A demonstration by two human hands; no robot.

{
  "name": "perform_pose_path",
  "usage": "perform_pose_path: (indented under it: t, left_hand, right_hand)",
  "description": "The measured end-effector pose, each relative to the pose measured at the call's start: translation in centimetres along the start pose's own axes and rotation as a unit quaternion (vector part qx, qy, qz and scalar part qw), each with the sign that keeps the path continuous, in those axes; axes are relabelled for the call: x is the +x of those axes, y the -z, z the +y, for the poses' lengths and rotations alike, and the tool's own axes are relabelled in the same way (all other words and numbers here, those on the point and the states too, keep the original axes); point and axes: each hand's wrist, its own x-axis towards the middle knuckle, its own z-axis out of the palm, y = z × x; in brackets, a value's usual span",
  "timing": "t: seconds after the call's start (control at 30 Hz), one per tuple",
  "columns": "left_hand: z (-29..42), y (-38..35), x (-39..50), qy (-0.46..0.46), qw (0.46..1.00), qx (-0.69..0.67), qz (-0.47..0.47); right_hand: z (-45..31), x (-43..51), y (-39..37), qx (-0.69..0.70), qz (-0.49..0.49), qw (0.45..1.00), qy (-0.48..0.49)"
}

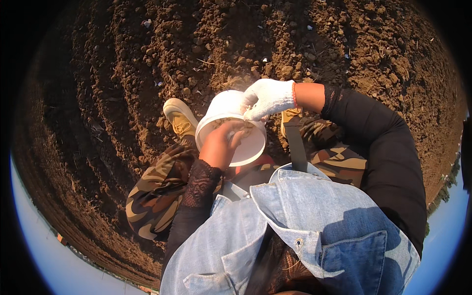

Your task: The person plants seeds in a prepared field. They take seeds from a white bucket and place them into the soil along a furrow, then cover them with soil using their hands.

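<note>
A white plastic bucket (225, 105) is tilted between my feet with its mouth towards me. Inside, against the far wall, are small pale brown pieces (220, 121) that I cannot identify. My left hand (223, 138) is bare and reaches into the mouth, fingers bent near those pieces; whether it holds any is unclear. A white knitted glove with an orange-red cuff covers my right hand (267, 99). Its fingers grip the bucket at the right side of the rim.
Tilled brown soil (236, 44) with clods and furrows surrounds me, dotted with white bits (309, 27). A tan left shoe (180, 118) and right shoe (291, 120) flank the bucket. A dark strap (297, 147) hangs from my denim garment (332, 206) beside my right knee.
</note>
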Motion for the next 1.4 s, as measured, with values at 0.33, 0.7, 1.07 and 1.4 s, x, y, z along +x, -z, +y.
perform_pose_path:
  t: [0.33,0.7,1.07,1.4]
  left_hand:
    - [-0.4,3.3,3.0,0.292,0.817,-0.497,0.027]
    - [-0.5,3.3,3.3,0.275,0.797,-0.535,0.046]
    - [-1.3,2.6,2.0,0.279,0.765,-0.579,0.049]
    - [-2.5,2.9,2.3,0.238,0.703,-0.667,0.061]
  right_hand:
    - [16.5,6.3,15.6,-0.005,0.342,0.932,-0.121]
    - [15.8,9.4,7.6,-0.21,0.065,0.972,-0.077]
    - [16.3,12.0,6.9,-0.568,0.142,0.81,-0.036]
    - [17.1,14.6,6.1,-0.656,0.066,0.751,-0.03]
